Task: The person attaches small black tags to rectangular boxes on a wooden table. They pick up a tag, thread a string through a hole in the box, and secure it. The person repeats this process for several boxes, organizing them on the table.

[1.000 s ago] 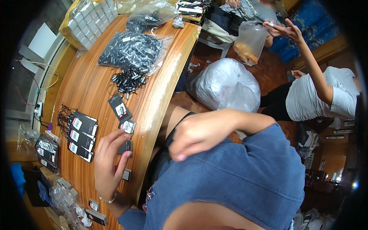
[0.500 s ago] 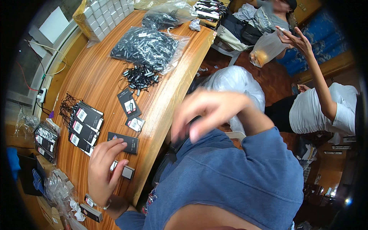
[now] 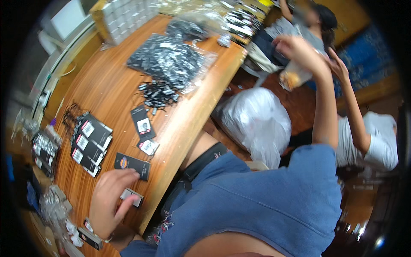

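My left hand (image 3: 108,200) rests over the near end of the table with thumb and fingers apart, gripping nothing. Its fingertips lie at the edge of a black card (image 3: 139,167), and the thumb is by a small flat box (image 3: 131,197). Farther up lie two black tags with white labels, one a larger tag (image 3: 141,122). My right hand (image 3: 299,53) is raised off the table at the far right, slightly blurred, fingers loosely apart and seemingly holding nothing. Close to it are a co-worker's hand (image 3: 338,66) and a clear plastic bag (image 3: 293,78) with orange-brown contents.
Rows of black tags with cords (image 3: 92,139) lie on the wooden table (image 3: 115,92). Beyond are a pile of corded black pieces (image 3: 159,94), a full clear bag (image 3: 167,60) and stacked white boxes (image 3: 130,19). A large white sack (image 3: 257,120) stands on the floor.
My right hand has swung from in front of my body out to the far right, beside the co-worker's hand and bag. The left hand has stayed by the black card. The view has shifted slightly.
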`<state>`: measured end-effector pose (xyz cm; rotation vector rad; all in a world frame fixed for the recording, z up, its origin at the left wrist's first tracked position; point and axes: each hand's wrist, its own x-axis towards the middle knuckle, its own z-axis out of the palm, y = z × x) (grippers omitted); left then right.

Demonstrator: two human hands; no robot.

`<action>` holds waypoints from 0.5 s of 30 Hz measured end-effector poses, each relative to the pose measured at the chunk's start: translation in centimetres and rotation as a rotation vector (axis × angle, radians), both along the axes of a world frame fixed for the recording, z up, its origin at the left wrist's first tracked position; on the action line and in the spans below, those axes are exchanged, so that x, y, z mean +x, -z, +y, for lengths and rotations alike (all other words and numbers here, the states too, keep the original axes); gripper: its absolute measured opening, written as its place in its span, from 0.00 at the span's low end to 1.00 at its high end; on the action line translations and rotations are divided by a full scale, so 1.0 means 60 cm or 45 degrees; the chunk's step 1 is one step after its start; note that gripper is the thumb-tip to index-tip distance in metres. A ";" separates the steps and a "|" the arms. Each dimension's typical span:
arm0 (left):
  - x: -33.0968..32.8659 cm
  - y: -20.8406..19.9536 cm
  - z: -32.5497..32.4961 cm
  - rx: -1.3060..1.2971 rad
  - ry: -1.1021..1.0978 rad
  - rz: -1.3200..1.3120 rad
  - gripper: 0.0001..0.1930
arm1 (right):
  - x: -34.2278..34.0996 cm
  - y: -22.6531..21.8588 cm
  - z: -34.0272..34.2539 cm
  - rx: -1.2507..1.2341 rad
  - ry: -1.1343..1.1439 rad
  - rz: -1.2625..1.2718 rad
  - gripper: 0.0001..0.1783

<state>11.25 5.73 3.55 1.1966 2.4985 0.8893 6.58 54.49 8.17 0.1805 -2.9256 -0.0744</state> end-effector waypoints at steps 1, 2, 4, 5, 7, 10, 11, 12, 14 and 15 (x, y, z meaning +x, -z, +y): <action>-0.001 -0.008 -0.009 0.049 0.056 -0.033 0.18 | 0.012 0.017 -0.059 -0.286 -0.366 -0.071 0.11; -0.004 -0.012 -0.018 0.149 0.144 0.031 0.18 | 0.034 0.021 -0.128 -0.530 -0.461 -0.579 0.11; 0.002 -0.016 -0.039 0.366 0.134 0.084 0.16 | 0.059 0.057 -0.211 -0.648 -0.797 -1.090 0.14; 0.000 -0.016 -0.048 0.485 0.165 0.116 0.16 | 0.067 0.086 -0.226 -0.644 -0.856 -1.218 0.16; -0.001 -0.023 -0.067 0.546 0.063 0.233 0.15 | 0.071 0.121 -0.245 -0.772 -0.657 -1.342 0.18; 0.019 -0.038 -0.158 0.561 0.064 0.517 0.16 | 0.059 0.169 -0.263 -0.643 -0.638 -1.061 0.19; 0.038 -0.039 -0.199 0.580 0.048 0.658 0.17 | 0.052 0.173 -0.266 -0.522 -0.694 -1.050 0.19; 0.058 -0.039 -0.227 0.765 -0.092 0.749 0.16 | 0.049 0.172 -0.271 -0.546 -0.696 -1.058 0.19; 0.077 -0.015 -0.261 1.477 -0.451 0.933 0.17 | 0.051 0.161 -0.280 -0.609 -0.688 -1.069 0.19; 0.069 -0.031 -0.273 1.489 -0.573 0.853 0.15 | 0.053 0.154 -0.287 -0.645 -0.652 -1.046 0.19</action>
